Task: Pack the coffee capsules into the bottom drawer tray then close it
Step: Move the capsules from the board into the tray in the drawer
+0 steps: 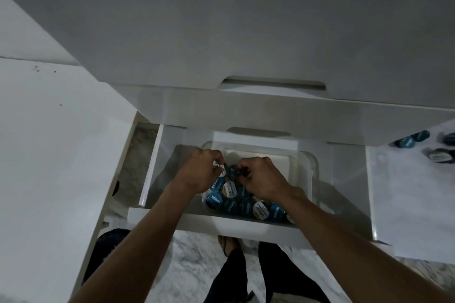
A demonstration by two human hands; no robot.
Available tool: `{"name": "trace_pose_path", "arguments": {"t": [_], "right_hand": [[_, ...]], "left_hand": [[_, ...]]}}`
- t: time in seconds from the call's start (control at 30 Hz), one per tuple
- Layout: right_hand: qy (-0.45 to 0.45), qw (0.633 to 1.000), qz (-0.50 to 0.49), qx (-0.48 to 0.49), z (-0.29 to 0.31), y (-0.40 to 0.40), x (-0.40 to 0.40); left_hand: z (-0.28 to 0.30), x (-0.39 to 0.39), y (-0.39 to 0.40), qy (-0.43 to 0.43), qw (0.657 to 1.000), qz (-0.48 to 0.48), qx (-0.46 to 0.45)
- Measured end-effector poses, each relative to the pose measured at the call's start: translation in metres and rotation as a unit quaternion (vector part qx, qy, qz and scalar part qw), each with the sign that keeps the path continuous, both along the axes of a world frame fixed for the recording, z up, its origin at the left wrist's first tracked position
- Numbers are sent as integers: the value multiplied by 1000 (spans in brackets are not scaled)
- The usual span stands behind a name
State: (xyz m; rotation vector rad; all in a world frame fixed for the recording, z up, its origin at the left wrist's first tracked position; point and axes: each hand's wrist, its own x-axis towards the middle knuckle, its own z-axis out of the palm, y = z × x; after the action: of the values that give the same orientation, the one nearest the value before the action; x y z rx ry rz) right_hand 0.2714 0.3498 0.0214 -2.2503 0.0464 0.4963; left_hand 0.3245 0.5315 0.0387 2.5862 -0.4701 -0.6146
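The fingers of the left hand [197, 171] were curled in and pinched around a white-topped capsule [219, 169], held just above the pile. Beside it, nearly touching, the right hand [261, 179] had its fingers bent closed on a dark blue capsule [232, 171]. Both hands hovered over the middle of a clear plastic tray [310, 170] with rounded corners.

Below the hands, the near half of the tray held a cluster of coffee capsules [229, 200], lids facing up, most of them blue and a few pale yellow or white, lying close against one another. The far half of the tray showed its bare pale floor.

The tray sat inside the open bottom drawer [246, 227] of a white cabinet [221, 32], pulled out toward the person. Above it, a second drawer front [270, 110] stood slightly out, with a cut-out handle in its edge.

Two bare forearms reached in from the lower edge of the view. Between them, dark trousers [231, 278] and a bare foot [227, 245] stood on a grey marbled floor [187, 265].

Far to the right, on a white sheet [413, 204] lying on the floor, several more blue capsules [411, 140] waited well apart from the drawer. To the left was a plain white surface [49, 155] with a few dark specks.
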Motion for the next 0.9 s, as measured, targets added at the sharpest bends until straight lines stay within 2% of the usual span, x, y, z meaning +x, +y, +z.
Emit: {"name": "trace_pose_path", "arguments": {"t": [0.17, 0.37, 0.53, 0.73, 0.9], "right_hand": [[-21, 999, -37, -3, 8, -5, -5], [-56, 986, -154, 41, 25, -16, -18], [-81, 974, -201, 69, 37, -26, -36], [-120, 961, -227, 108, 61, -56, -76], [-155, 950, -245, 121, 90, -123, -125]], "left_hand": [[6, -3, 3, -13, 1000, 1, -27], [18, -5, 2, -23, 996, 9, -89], [32, -20, -13, -25, 991, 33, -126], [50, -57, -54, -26, 985, 58, -163], [71, -104, -128, -63, 972, 89, -207]]}}
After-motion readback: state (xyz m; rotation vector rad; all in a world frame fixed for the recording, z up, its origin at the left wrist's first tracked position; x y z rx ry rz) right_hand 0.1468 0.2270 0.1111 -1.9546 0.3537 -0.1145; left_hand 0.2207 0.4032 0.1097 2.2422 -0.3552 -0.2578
